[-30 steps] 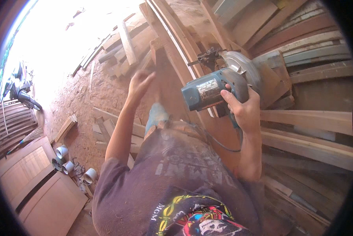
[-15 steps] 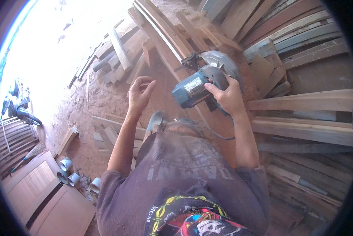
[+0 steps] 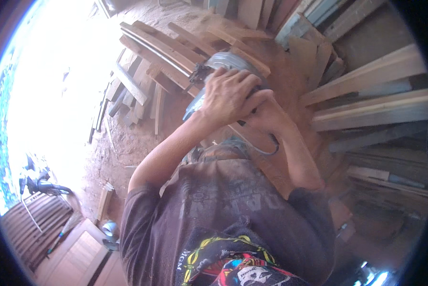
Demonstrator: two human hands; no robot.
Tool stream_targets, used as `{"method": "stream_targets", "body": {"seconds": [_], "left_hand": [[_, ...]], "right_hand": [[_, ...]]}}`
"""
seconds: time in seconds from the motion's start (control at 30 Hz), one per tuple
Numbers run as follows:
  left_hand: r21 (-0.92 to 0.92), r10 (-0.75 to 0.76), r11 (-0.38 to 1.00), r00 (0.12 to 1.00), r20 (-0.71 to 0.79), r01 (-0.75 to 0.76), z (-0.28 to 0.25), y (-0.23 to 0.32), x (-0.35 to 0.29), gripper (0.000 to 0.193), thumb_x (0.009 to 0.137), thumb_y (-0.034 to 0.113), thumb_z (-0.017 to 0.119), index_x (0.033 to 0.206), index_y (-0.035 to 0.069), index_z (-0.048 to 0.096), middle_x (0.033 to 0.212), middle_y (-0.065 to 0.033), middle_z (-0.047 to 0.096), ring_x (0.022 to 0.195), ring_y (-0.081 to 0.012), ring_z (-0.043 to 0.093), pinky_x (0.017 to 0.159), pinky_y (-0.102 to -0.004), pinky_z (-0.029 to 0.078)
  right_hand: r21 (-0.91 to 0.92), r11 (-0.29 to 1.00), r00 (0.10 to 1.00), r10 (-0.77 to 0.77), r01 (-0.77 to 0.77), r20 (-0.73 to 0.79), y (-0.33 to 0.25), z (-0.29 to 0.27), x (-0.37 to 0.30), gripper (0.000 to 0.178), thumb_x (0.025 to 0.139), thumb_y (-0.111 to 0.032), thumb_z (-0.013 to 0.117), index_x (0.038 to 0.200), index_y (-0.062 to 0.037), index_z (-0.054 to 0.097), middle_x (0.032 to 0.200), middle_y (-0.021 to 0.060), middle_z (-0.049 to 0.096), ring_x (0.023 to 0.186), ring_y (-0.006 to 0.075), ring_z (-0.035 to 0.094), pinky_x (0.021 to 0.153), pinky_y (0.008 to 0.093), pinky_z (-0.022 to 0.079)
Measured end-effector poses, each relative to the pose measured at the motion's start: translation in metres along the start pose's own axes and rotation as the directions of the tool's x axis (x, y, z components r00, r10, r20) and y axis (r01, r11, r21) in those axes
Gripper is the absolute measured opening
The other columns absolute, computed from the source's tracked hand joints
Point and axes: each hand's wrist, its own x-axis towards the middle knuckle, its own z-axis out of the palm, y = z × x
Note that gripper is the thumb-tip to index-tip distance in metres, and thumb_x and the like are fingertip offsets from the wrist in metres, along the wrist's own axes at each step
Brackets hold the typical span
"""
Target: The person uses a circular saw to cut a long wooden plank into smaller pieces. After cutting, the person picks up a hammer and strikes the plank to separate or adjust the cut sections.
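The circular saw (image 3: 230, 60) is sitting beneath the left hand (image 3: 228, 94), its motor (image 3: 193, 108) showing left of the fingers (image 3: 241, 80); the right hand (image 3: 270, 118) is gripping it (whether the left is closing, I cannot tell).

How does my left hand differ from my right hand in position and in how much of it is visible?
The left hand lies farther left and higher in the picture; the right hand is lower and farther right. The left hand shows its back and bent fingers, while the right hand's fingers are mostly hidden. Both hands are bare and close together at the power saw.
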Motion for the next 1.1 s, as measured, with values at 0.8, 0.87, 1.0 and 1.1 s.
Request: {"method": "stream_targets", "body": {"seconds": [0.8,0.87,1.0,1.1], "left_hand": [[0.275,-0.133,0.955,0.989,0.068,0.109,-0.036,0.017,0.002,0.011,0.093,0.016,0.079,0.083,0.012,0.076,0.084,-0.0028,0.076,0.078,-0.0248,0.068,0.078,-0.0391,0.047],[0.270,-0.125,0.958,0.990,0.067,0.103,-0.038,0.016,0.003,0.011,0.093,0.016,0.080,0.083,0.012,0.076,0.084,-0.0028,0.076,0.078,-0.0246,0.068,0.078,-0.0384,0.047],[0.272,-0.105,0.959,0.991,0.089,0.077,-0.035,0.020,0.015,0.011,0.091,0.014,0.081,0.082,0.012,0.076,0.083,-0.0024,0.075,0.077,-0.0233,0.067,0.077,-0.0366,0.047],[0.297,-0.104,0.952,0.992,0.071,0.078,-0.038,0.022,0.010,0.011,0.090,0.014,0.083,0.082,0.013,0.076,0.082,-0.0015,0.075,0.075,-0.0221,0.067,0.076,-0.0358,0.046]], "right_hand": [[0.727,0.686,0.968,0.169,0.021,-0.187,0.068,-0.012,0.076,0.020,0.098,-0.024,0.081,0.111,-0.0090,0.085,0.107,0.0119,0.083,0.094,0.0237,0.079,0.090,0.0376,0.060],[0.705,0.705,0.982,0.175,-0.076,-0.069,0.072,-0.003,0.118,0.021,0.096,-0.025,0.083,0.109,-0.0089,0.085,0.102,0.0118,0.082,0.090,0.0224,0.078,0.086,0.0376,0.059],[0.583,0.773,0.968,0.216,-0.250,0.128,0.116,0.042,0.164,0.023,0.094,-0.028,0.086,0.107,-0.0091,0.084,0.093,0.0075,0.081,0.085,0.0177,0.075,0.079,0.0354,0.059],[0.641,0.693,0.942,0.197,-0.330,0.272,0.126,0.056,0.172,0.029,0.094,-0.034,0.087,0.104,-0.0065,0.083,0.087,0.0074,0.080,0.083,0.0175,0.075,0.078,0.0362,0.058]]}}
